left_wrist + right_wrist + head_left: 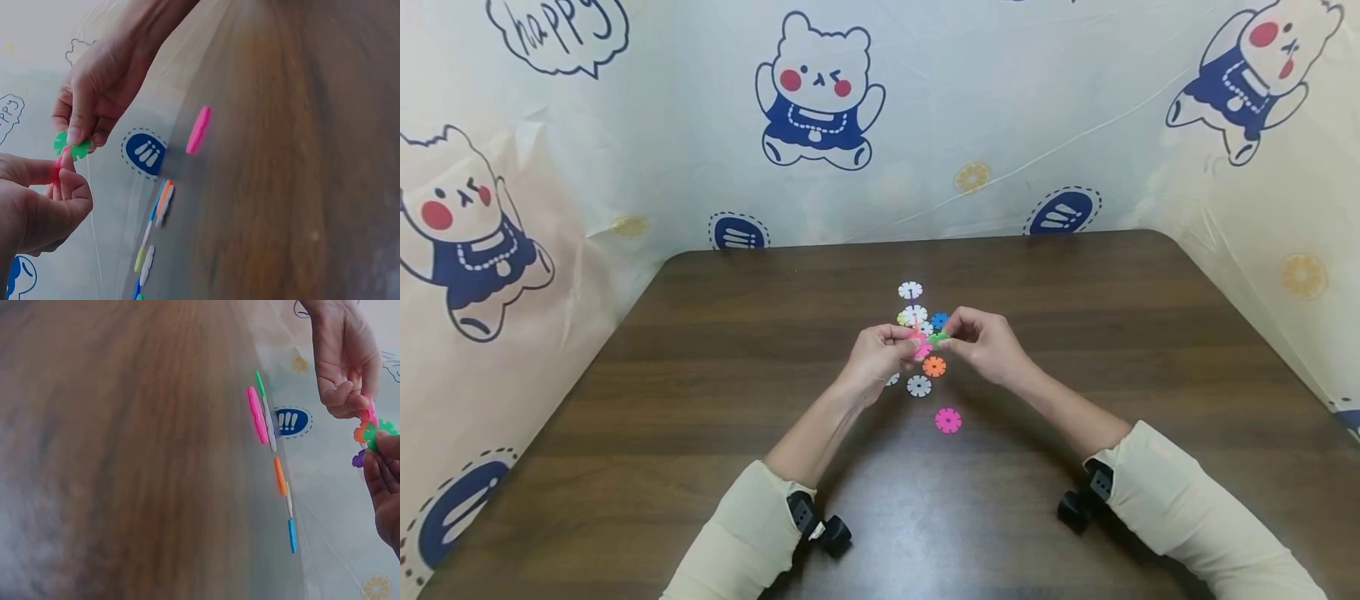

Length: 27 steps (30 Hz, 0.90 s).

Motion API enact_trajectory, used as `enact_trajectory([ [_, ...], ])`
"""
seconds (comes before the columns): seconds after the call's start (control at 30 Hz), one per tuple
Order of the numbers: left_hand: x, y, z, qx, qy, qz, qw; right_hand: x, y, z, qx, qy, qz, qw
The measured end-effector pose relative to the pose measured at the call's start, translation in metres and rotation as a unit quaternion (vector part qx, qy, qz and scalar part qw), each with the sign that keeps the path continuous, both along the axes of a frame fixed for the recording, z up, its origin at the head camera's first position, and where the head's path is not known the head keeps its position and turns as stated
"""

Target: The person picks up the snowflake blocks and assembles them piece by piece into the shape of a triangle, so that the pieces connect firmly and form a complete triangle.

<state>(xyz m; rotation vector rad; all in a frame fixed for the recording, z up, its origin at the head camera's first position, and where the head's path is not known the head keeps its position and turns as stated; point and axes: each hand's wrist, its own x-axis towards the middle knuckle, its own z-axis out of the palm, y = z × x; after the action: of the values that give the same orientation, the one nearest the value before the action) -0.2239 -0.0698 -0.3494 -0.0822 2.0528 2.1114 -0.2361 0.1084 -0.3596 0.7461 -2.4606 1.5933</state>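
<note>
My left hand [877, 357] pinches a pink notched plastic disc [922, 347] above the table. Facing it, my right hand [989, 346] holds a green notched disc [937, 337] between thumb and fingers. In the left wrist view the green disc [76, 147] meets the edge of the pink one [59, 167]; whether their slots interlock I cannot tell. Beside the pink disc, the right wrist view shows an orange disc [360, 432] and a purple disc [358, 459], apparently joined to it. White discs [910, 290] line up beyond the hands in the head view.
Loose discs lie on the brown wooden table [760, 333]: an orange one [934, 367], a white one [919, 386], a pink one [948, 421] nearest me, and a blue one [939, 320]. Behind the table's far edge hangs a printed sheet [940, 100].
</note>
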Motion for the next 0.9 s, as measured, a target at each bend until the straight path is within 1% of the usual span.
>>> enact_trajectory([
  [0.17, -0.002, -0.003, -0.001, -0.003, 0.023, 0.003, 0.9997, -0.003, -0.001, 0.002, 0.018, -0.003, 0.014, 0.9997],
  [0.3, -0.003, -0.006, 0.0, -0.009, 0.042, 0.008, 0.999, -0.009, 0.003, 0.004, 0.019, -0.032, 0.036, 0.9987],
  [0.4, -0.002, -0.009, 0.004, -0.016, 0.049, 0.018, 0.9985, -0.018, 0.009, 0.003, 0.027, -0.05, 0.051, 0.9971],
  [0.47, -0.001, -0.011, 0.006, -0.02, 0.054, 0.026, 0.998, -0.025, 0.012, 0.003, 0.045, -0.058, 0.051, 0.996],
  [0.57, -0.002, -0.013, 0.007, -0.015, 0.059, 0.033, 0.9976, -0.035, 0.015, 0.001, 0.092, -0.064, 0.037, 0.9931],
  [0.7, -0.003, -0.017, 0.008, -0.004, 0.062, 0.042, 0.9972, -0.049, 0.014, -0.001, 0.162, -0.087, 0.016, 0.9829],
  [0.8, -0.003, -0.019, 0.009, -0.005, 0.061, 0.049, 0.9969, -0.059, 0.013, -0.002, 0.21, -0.114, -0.001, 0.9709],
  [0.9, -0.004, -0.02, 0.009, -0.008, 0.058, 0.056, 0.9967, -0.065, 0.011, -0.004, 0.251, -0.135, -0.013, 0.9584],
])
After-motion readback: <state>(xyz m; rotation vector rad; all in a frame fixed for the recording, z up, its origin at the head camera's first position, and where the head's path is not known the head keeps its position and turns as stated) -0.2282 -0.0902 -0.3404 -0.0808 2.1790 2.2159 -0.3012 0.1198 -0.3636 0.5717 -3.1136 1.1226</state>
